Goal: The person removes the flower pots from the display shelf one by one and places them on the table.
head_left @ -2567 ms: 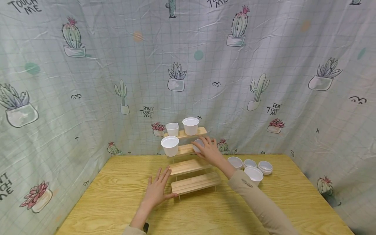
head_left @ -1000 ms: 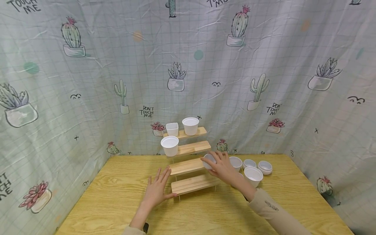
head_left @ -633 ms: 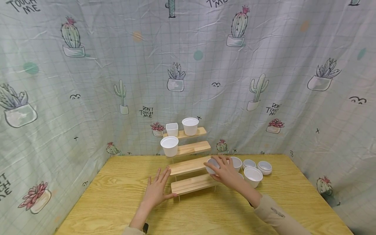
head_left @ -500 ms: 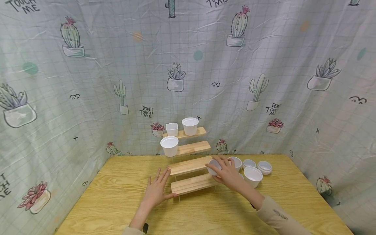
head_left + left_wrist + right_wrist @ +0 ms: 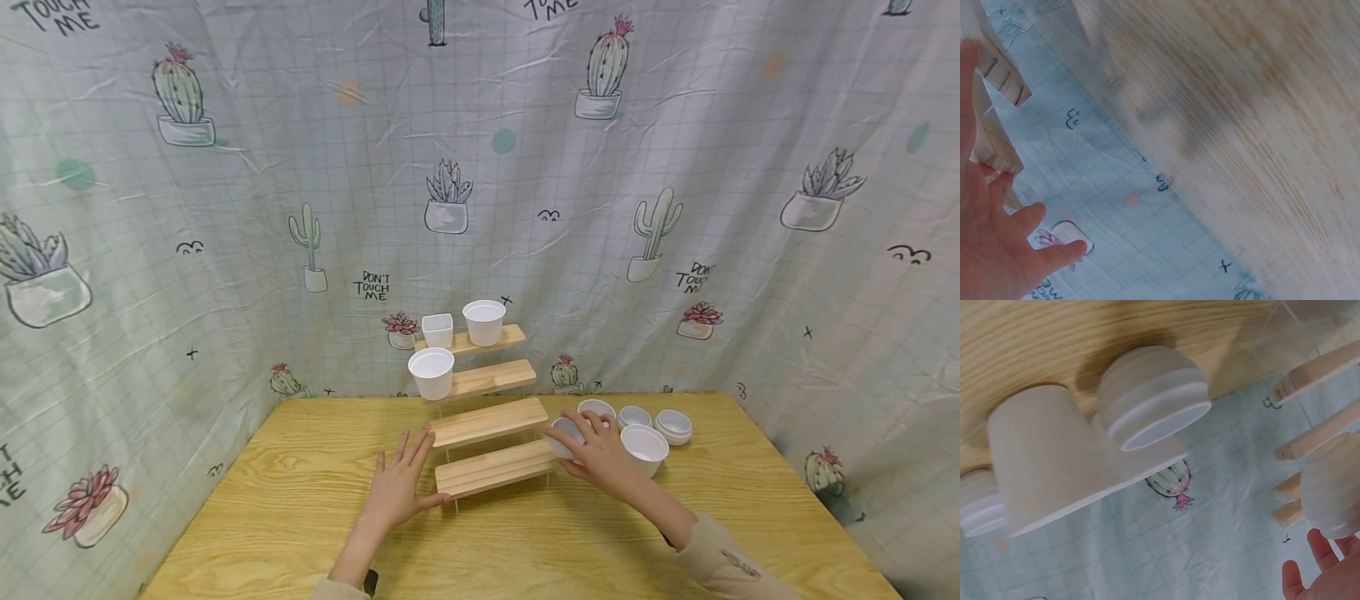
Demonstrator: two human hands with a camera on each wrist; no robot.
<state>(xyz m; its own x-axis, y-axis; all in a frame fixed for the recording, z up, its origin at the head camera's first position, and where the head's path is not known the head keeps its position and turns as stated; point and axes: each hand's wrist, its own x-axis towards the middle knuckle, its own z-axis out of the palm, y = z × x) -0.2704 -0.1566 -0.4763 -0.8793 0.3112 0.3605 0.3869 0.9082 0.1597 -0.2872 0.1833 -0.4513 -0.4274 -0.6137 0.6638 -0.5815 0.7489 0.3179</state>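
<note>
A white pot (image 5: 1336, 487) is gripped between the thumb and fingers of the right hand (image 5: 602, 460), just beside the right ends of a tiered wooden stand (image 5: 489, 423); the stand's left side is touched by the left hand (image 5: 396, 485), its fingers spread. A level hold is advised, clear of the grouped pots (image 5: 647, 452) on the counter (image 5: 300, 483), in whose visible interiors no contents are seen.

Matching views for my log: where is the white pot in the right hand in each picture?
Head: held white pot, lower right of centre, in the right hand.
Left wrist: not in it.
Right wrist: held white pot, cut off by the right edge.
Shared landmark: wooden stand, below centre in head, upper left in left wrist, right side in right wrist.
</note>
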